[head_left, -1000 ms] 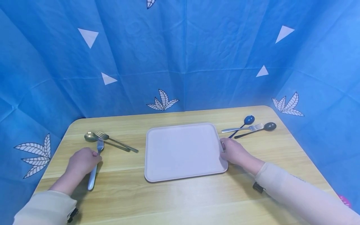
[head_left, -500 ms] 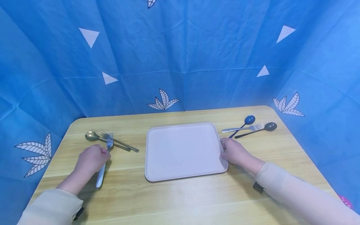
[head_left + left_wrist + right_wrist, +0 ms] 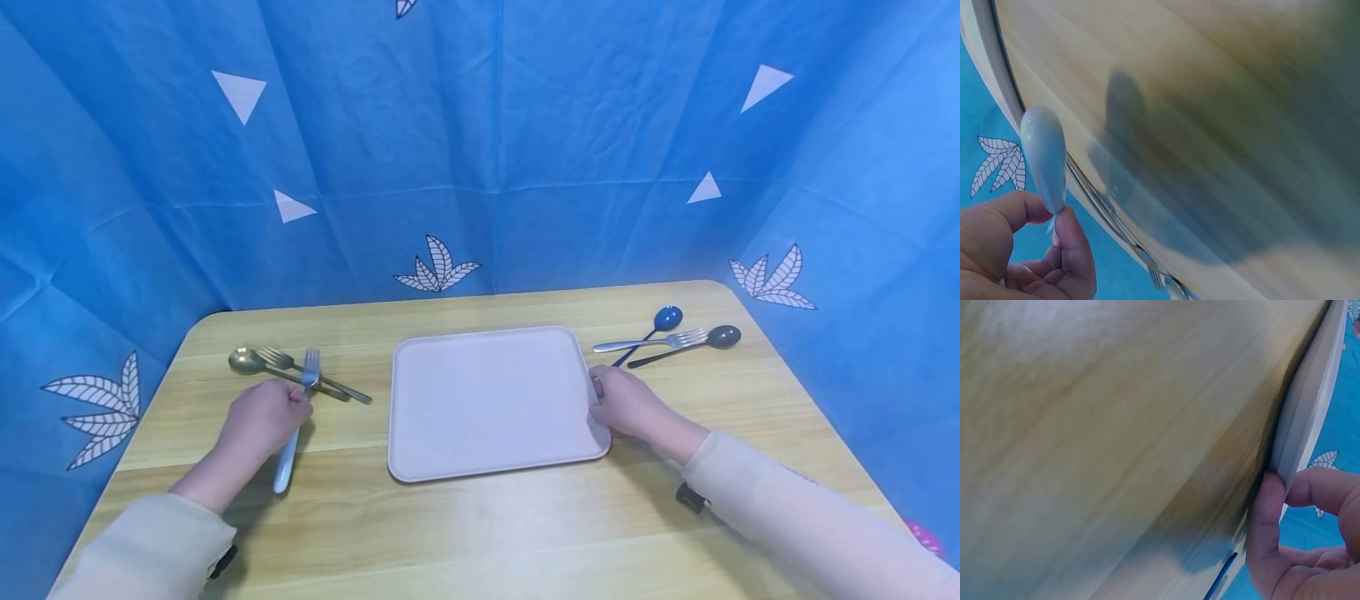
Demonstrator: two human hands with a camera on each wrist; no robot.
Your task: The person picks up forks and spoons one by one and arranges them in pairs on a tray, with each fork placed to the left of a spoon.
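My left hand (image 3: 264, 417) pinches a fork (image 3: 288, 457) with a pale, thick handle and silver tines. In the left wrist view the fork's handle (image 3: 1046, 153) rises from between thumb and finger, above the table. The tines overlap a brass-coloured spoon (image 3: 245, 361) and a brass-coloured fork (image 3: 351, 392) that lie crossed on the table. At the tray's right edge, my right hand (image 3: 637, 404) pinches the rim of a pale rectangular tray (image 3: 495, 408). Thumb and finger sit on either side of that rim (image 3: 1300, 419) in the right wrist view.
Right of the tray, a blue spoon (image 3: 667, 318), a silver fork (image 3: 688, 337) and a black spoon (image 3: 723, 337) lie crossed. The wooden table (image 3: 487, 542) has rounded back corners. A blue patterned curtain (image 3: 487, 125) hangs behind it and along both sides.
My left hand has moved right with the fork, and its tines have come across the brass-coloured spoon and fork. My right hand and the tray have stayed in place.
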